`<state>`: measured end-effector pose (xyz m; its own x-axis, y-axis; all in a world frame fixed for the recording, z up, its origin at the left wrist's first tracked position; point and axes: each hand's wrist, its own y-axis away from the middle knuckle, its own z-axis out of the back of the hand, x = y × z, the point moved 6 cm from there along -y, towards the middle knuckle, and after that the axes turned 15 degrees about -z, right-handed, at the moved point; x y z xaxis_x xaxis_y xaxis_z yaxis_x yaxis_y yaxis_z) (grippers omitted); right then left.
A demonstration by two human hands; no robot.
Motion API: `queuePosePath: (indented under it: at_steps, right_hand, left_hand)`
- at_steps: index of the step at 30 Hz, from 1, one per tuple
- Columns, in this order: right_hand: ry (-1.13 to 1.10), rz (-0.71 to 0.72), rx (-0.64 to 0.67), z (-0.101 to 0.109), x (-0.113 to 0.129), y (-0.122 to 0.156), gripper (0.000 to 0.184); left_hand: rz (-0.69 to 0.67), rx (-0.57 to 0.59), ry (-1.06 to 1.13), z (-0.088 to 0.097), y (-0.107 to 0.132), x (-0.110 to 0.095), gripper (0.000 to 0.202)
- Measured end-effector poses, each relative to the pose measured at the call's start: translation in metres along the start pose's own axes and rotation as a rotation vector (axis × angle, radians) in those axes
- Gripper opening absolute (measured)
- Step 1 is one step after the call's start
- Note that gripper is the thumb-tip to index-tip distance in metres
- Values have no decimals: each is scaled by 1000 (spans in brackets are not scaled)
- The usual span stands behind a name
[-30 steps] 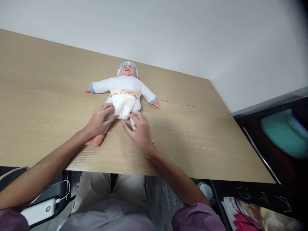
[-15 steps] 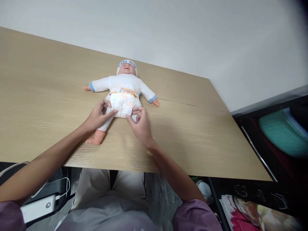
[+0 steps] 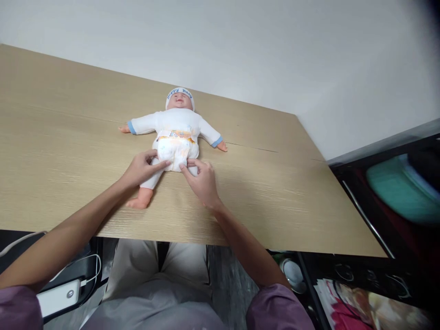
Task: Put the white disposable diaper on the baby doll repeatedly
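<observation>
A baby doll (image 3: 178, 120) in a white suit with blue cuffs and a lettered cap lies on its back, arms spread. Around its hips is a white diaper (image 3: 175, 149) with an orange printed waistband. My left hand (image 3: 143, 166) grips the diaper's leg edge on the left side, thumb laid across its lower front. On the other side my right hand (image 3: 202, 178) pinches the diaper's lower edge between thumb and fingers. One bare doll foot (image 3: 142, 198) shows below my left hand; the other leg is mostly hidden behind my right hand.
The doll lies on a wooden table (image 3: 275, 197) that meets a pale wall (image 3: 240, 50) at the back. At lower left sits a white power bank (image 3: 58, 297) with a cable. A green object (image 3: 402, 190) and dark shelving stand at right.
Both hands stay at the diaper's leg edges. The fingers have shifted slightly, and the lower edge now sits more tucked in around the legs. The view has tilted a little.
</observation>
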<state>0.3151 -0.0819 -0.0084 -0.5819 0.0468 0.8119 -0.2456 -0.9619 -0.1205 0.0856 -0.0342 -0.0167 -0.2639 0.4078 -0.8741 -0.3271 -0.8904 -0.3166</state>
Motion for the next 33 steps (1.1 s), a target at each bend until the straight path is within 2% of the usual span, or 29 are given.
queuePosePath:
  at_steps: [5,11,15,20,25,30,33]
  right_hand:
    - [-35,-43,37,-2,-3,0,23]
    - [-127,-85,66,-3,-11,-3,27]
    - [-165,-103,67,-6,-13,-5,29]
    - [-108,-79,76,-5,-12,-7,31]
    - [-137,-95,113,-3,-15,-10,38]
    - [-239,-144,194,-5,-19,-13,33]
    - [-191,-101,147,-2,-14,-10,29]
  left_hand:
    - [107,-2,271,-6,-4,8,63]
    - [162,-36,420,-9,-2,12,66]
    - [160,-29,432,-9,-1,10,66]
    - [118,-45,373,-8,-2,6,67]
    - [120,-86,401,-8,-2,9,63]
    - [148,-117,448,-7,-2,13,64]
    - [161,-117,453,-6,-3,15,61]
